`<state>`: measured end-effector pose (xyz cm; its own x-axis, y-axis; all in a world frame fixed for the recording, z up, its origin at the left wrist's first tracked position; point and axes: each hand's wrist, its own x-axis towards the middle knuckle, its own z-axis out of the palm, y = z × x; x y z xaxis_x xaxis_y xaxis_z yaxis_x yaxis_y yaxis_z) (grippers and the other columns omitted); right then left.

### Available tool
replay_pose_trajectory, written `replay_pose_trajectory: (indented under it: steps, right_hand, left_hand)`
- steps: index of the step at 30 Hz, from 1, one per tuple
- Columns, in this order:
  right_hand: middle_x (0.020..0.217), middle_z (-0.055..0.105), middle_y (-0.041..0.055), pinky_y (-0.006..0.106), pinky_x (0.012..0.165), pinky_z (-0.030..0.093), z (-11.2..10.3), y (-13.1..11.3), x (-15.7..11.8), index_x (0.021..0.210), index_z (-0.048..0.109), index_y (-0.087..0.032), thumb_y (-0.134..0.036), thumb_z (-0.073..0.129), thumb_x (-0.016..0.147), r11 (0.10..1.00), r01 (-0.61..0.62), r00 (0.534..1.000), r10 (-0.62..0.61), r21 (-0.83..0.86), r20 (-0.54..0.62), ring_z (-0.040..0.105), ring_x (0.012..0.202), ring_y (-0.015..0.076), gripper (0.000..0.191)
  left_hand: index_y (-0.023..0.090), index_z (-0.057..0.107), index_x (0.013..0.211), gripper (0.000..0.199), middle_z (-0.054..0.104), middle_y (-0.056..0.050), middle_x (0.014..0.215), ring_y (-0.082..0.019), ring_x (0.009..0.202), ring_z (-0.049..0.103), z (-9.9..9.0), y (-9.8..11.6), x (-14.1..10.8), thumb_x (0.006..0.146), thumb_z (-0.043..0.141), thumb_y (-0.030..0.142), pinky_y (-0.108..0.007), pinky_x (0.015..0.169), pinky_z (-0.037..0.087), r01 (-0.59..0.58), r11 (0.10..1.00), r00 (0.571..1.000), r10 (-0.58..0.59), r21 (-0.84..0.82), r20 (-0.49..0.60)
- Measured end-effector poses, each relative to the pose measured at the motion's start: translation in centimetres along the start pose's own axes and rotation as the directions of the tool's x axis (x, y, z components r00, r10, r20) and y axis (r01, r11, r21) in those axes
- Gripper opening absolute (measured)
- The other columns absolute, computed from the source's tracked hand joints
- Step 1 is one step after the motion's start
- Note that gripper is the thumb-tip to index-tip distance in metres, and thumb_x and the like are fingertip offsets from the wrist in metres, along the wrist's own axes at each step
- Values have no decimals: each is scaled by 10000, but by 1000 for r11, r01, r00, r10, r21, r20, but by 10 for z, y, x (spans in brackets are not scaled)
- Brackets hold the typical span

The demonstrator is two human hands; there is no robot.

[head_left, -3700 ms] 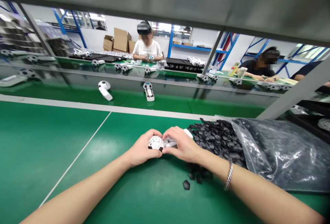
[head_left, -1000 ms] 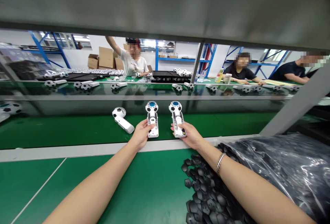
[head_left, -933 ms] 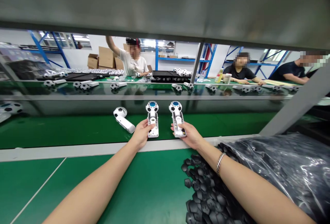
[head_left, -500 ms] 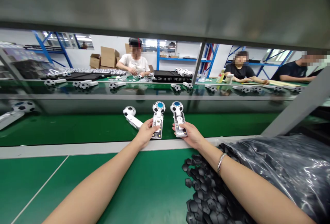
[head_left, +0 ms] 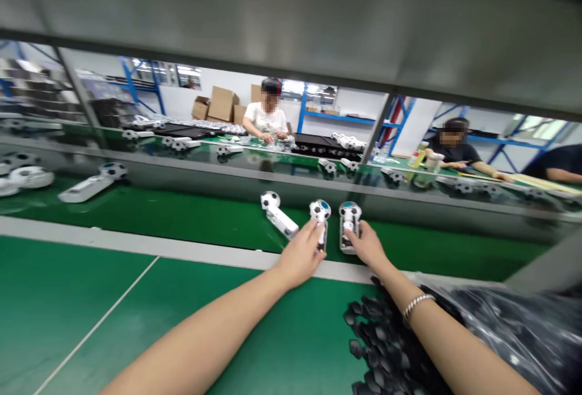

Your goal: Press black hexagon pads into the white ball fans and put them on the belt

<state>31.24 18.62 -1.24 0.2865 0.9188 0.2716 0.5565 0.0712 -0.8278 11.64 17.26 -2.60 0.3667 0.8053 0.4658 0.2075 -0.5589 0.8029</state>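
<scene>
Just beyond the straight pale-grey rail [head_left: 136,243], the right hand [head_left: 371,245] has its grip closed on a white plastic handset [head_left: 349,213] with black-patched ball head and blue disc; the left hand [head_left: 297,255] partly covers a matching white handset [head_left: 320,209], its hold unclear.

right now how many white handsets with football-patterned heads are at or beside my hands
3: first handset under your left hand, second handset at your right hand, third handset left of the first; others could be hidden.
</scene>
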Motion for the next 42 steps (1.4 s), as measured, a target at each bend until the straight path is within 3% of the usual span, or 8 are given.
replay_pose_trajectory:
  steps: [3, 8, 12, 16, 22, 32, 37, 42]
  right_hand:
    - [1362, 311, 177, 551, 985, 188, 3, -19, 12, 1232, 410, -143, -365, 541, 718, 953, 184, 978, -201, -239, -50, 216, 1265, 364, 575]
    - [1268, 446, 186, 402, 975, 287, 59, -59, 19, 1227, 417, -101, -406, 499, 773, 807, 429, 890, -302, -406, 341, 382, 1196, 287, 554]
    - [1006, 604, 215, 433, 781, 403, 101, -71, 14, 1102, 506, -79, -321, 611, 690, 843, 334, 893, -139, -423, 428, 562, 954, 345, 490]
    - [860, 647, 137, 376, 702, 429, 99, -78, -3, 951, 563, -130, -334, 547, 752, 884, 279, 877, -76, -374, 475, 603, 817, 287, 286]
    - [896, 614, 67, 300, 680, 468, 78, -109, -79, 1009, 519, -179, -457, 566, 758, 945, -261, 603, 1, 196, 798, 592, 862, 217, 377]
    - [838, 580, 28, 302, 638, 500, 107, -116, -102, 977, 521, -188, -394, 649, 710, 795, -508, 563, 17, 331, 826, 590, 710, 152, 361]
    - [850, 603, 25, 303, 718, 474, 111, -106, -96, 996, 564, -197, -327, 611, 729, 676, -575, 532, -119, 460, 839, 580, 778, 160, 301]
    - [838, 620, 17, 279, 744, 429, 108, -106, -98, 928, 593, -189, -295, 597, 724, 738, -520, 488, -156, 429, 859, 566, 799, 166, 230]
  left_hand:
    - [173, 403, 1288, 589, 324, -117, 1398, -247, 1305, 232, -16, 16, -39, 727, 578, 218, -423, 1068, 222, -20, 965, 994, -10, 263, 111]
    - [212, 512, 1189, 494, 383, -112, 1350, -268, 1263, 302, -56, 32, -97, 707, 610, 252, -431, 1028, 289, 21, 952, 983, -76, 307, 169]
    - [227, 610, 1035, 347, 490, -115, 1214, -261, 1159, 421, -70, 23, -95, 692, 649, 257, -399, 1007, 303, 204, 977, 973, -208, -55, -100]
    - [176, 550, 1024, 536, 468, -161, 1195, -277, 1147, 426, -82, 2, -69, 561, 772, 332, -387, 947, 361, 275, 639, 823, -543, -719, -168]
    - [109, 544, 905, 554, 590, -170, 937, -262, 881, 594, -109, -7, -56, 612, 651, 567, -404, 779, 473, 273, 392, 815, -580, -879, -6]
    - [217, 452, 1021, 620, 583, 10, 889, -116, 753, 569, -117, -11, -51, 507, 798, 186, -267, 756, 448, 71, 645, 742, -544, -761, -392]
    - [214, 435, 1005, 576, 579, 17, 836, -118, 675, 570, -127, -20, -47, 543, 779, 220, -305, 698, 472, 110, 624, 764, -551, -773, -336]
    - [207, 456, 1008, 575, 585, 13, 803, -124, 646, 574, -129, -17, -50, 536, 782, 237, -313, 677, 477, 153, 611, 797, -541, -777, -268]
